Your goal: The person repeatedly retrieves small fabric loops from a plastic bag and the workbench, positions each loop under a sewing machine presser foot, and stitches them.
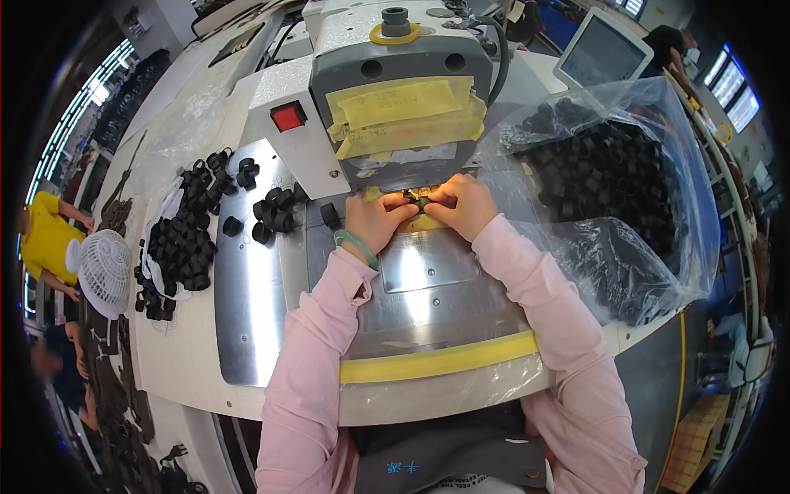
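My left hand (372, 222), with a green bangle (357, 244) at the wrist, pinches one side of a small black fabric loop (422, 202). On its other side, the fingers of my right hand (466, 207) are closed as well. The loop lies in the lit gap under the head of a white and grey sewing machine (397, 74); fingertips cover most of it, and the needle cannot be made out clearly. Just left of my left hand sits a single black loop (330, 216). Farther left, several more loops (276, 212) rest on the shiny metal plate.
A heap of black loops (183, 247) lies on the table at left. At right, a clear plastic bag (695, 247) holds many more. Yellow tape (440, 356) runs along the near edge. Behind stands a screen (603, 51). A white fan (104, 272) and other people are at far left.
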`<state>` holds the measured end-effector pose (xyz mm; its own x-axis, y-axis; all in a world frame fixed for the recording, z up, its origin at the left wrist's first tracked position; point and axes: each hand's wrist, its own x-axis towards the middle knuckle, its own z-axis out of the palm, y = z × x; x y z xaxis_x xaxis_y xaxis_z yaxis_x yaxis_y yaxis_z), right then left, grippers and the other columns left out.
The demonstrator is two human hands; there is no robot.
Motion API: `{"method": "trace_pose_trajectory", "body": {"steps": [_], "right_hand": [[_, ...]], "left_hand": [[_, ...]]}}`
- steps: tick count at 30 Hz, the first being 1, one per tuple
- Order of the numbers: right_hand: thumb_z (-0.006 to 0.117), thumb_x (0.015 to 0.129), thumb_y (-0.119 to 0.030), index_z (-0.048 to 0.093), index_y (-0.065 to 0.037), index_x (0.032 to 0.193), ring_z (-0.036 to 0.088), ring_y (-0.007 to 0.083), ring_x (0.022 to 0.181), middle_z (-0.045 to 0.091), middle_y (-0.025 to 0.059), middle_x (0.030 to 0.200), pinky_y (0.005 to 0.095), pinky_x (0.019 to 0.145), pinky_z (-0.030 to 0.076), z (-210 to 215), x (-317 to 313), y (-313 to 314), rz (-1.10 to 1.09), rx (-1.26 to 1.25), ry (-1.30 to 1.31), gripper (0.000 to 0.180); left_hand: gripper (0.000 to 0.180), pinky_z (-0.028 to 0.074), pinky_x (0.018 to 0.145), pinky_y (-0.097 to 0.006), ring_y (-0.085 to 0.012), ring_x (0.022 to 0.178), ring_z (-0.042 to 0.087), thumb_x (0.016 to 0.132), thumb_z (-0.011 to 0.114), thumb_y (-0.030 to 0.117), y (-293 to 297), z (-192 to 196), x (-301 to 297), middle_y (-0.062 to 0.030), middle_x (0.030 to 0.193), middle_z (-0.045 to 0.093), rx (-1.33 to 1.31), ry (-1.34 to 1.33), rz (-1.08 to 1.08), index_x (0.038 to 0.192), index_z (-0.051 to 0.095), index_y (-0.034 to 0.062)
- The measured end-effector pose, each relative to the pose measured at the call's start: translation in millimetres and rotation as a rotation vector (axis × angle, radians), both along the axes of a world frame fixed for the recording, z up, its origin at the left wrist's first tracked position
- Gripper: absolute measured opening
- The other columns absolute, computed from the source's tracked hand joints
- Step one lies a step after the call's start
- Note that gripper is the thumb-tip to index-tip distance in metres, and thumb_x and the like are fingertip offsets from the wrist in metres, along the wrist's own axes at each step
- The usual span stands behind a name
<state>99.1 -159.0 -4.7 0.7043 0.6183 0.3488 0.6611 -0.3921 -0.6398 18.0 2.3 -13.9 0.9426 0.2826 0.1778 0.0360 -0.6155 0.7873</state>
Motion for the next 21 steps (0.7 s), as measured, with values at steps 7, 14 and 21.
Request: {"method": "trace_pose_trajectory", "body": {"steps": [7, 14, 21], "right_hand": [[0.068, 0.063, -0.02, 0.061, -0.006, 0.067, 0.051, 0.0245, 0.074, 0.055, 0.0078, 0.069, 0.0345, 0.065, 0.043, 2, -5, 9, 0.035, 0.008, -0.039, 0.017], [0.068, 0.062, -0.021, 0.061, -0.005, 0.068, 0.051, 0.0249, 0.074, 0.056, 0.0081, 0.07, 0.0348, 0.066, 0.042, 2, -5, 7, 0.019, -0.034, -0.019, 0.018], [0.069, 0.062, -0.02, 0.061, -0.006, 0.069, 0.05, 0.0247, 0.075, 0.056, 0.007, 0.07, 0.0351, 0.066, 0.042, -1, 4, -2, 0.005, -0.05, -0.019, 0.018]], "left_hand": [[0.021, 0.044, 0.057, -0.022, -0.0078, 0.059, 0.054, 0.069, 0.066, 0.014, 8, -2, -6, -0.0058, 0.068, 0.063, -0.189, 0.015, 0.024, 0.081, 0.064, -0.0025], [0.027, 0.047, 0.06, -0.026, -0.0201, 0.058, 0.061, 0.065, 0.068, 0.025, 6, -6, -2, -0.0128, 0.069, 0.063, -0.048, -0.045, 0.028, 0.075, 0.065, -0.0007], [0.028, 0.047, 0.059, -0.026, -0.0195, 0.059, 0.061, 0.064, 0.068, 0.024, -3, 0, 4, -0.0128, 0.068, 0.063, -0.098, -0.032, 0.029, 0.076, 0.065, -0.0012]]}}
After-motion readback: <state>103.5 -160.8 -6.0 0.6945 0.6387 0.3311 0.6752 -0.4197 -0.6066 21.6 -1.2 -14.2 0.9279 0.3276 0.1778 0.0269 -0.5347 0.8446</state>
